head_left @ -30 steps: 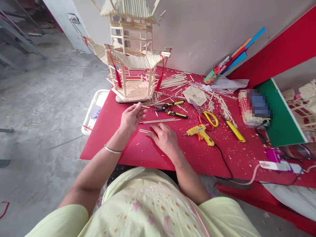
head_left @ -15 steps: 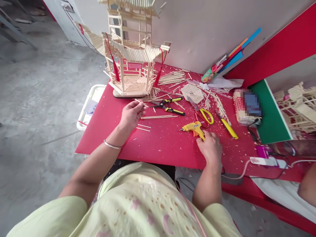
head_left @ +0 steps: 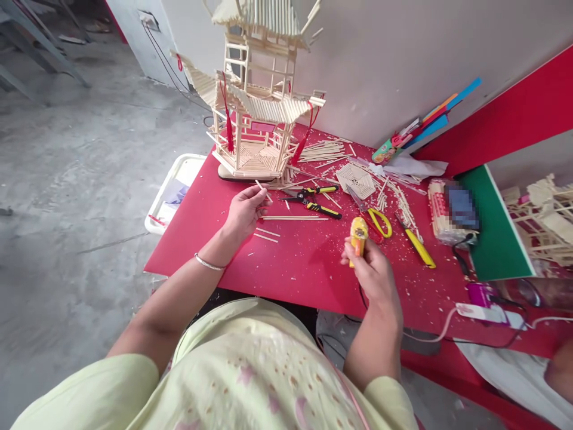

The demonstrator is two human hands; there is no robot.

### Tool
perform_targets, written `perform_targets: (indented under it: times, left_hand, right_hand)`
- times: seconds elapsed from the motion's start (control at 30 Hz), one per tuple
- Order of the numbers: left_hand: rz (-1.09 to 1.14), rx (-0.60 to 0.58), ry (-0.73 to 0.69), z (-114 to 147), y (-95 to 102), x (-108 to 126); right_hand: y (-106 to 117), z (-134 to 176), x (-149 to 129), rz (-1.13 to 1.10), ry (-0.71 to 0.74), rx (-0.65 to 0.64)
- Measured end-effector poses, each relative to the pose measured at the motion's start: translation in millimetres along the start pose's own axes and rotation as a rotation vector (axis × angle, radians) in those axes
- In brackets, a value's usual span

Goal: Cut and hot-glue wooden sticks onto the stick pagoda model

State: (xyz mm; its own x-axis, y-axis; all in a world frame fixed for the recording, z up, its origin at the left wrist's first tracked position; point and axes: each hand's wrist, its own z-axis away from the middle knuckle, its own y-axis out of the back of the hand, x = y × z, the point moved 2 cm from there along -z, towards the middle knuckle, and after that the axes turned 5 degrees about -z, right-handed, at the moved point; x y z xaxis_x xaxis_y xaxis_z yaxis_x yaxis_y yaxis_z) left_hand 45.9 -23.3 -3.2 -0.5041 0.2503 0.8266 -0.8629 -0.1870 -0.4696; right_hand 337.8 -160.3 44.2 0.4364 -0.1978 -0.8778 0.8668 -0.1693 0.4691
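Observation:
My left hand (head_left: pixel 247 209) pinches a short thin wooden stick (head_left: pixel 263 189) between thumb and fingertips, in front of a pagoda model (head_left: pixel 255 155) built of sticks with red tassels. Wrapped round the handle of a yellow hot glue gun (head_left: pixel 359 234), my right hand (head_left: pixel 372 267) holds it raised over the red table (head_left: pixel 286 269). The gun's rear end faces me and its nozzle is hidden. Between the hands lie black-and-yellow pliers-like cutters (head_left: pixel 313 201) and several loose sticks (head_left: pixel 293 218).
Yellow-handled scissors (head_left: pixel 378 221), a yellow utility knife (head_left: pixel 418 246) and a hexagonal stick panel (head_left: pixel 356 181) lie to the right among scraps. Farther right are a wrapped pack (head_left: pixel 441 206), a green board (head_left: pixel 492 227) and a white power strip (head_left: pixel 481 312). Another person's arm (head_left: pixel 559 370) shows at the right edge.
My right hand has picked the glue gun up off the table and turned it so its back faces me. The left hand still holds the stick, now tilted differently. The view has shifted slightly.

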Motion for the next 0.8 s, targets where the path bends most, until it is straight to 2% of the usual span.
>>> perform_targets:
  times: [0.1, 0.2, 0.3, 0.37, 0.47, 0.57, 0.63, 0.7, 0.77, 0.8]
  left_hand:
    - [-0.049, -0.021, -0.042, 2.1, 3.1, 0.4]
    - [-0.110, -0.037, -0.108, 5.1, 5.1, 0.9]
    - [-0.143, -0.048, -0.148, 8.4, 4.9, 1.9]
    - [-0.162, -0.054, -0.160, 10.7, 3.7, 2.3]
    - [-0.194, -0.087, -0.169, 12.8, 1.1, -0.2]
    - [-0.255, -0.196, -0.186, 14.4, -3.3, -6.0]
    - [-0.305, -0.278, -0.191, 17.6, -7.6, -9.6]
    - [-0.351, -0.338, -0.185, 23.0, -12.9, -11.9]
    - [-0.392, -0.389, -0.176, 30.3, -19.4, -12.8]
    - [-0.408, -0.412, -0.175, 34.3, -22.9, -12.6]
  right_hand:
    - [-23.3, -8.1, -19.5, -0.015, 0.051, -0.110]
    - [-32.9, -18.4, -29.9, 0.163, 0.110, -0.090]
    - [-28.4, -23.8, -23.8, 0.445, 0.095, 0.013]
    - [-19.9, -21.1, -11.0, 0.655, 0.018, 0.059]
    - [-3.6, -7.2, 12.3, 0.864, -0.138, 0.041]
    - [12.9, 6.1, 28.6, 0.882, -0.147, 0.012]
    - [23.2, 4.3, 34.0, 0.794, -0.039, -0.034]
    - [34.1, -11.8, 36.4, 0.650, 0.085, -0.046]
    - [46.0, -42.2, 37.3, 0.571, 0.144, 0.070]
    - [51.4, -61.1, 37.6, 0.617, 0.136, 0.152]
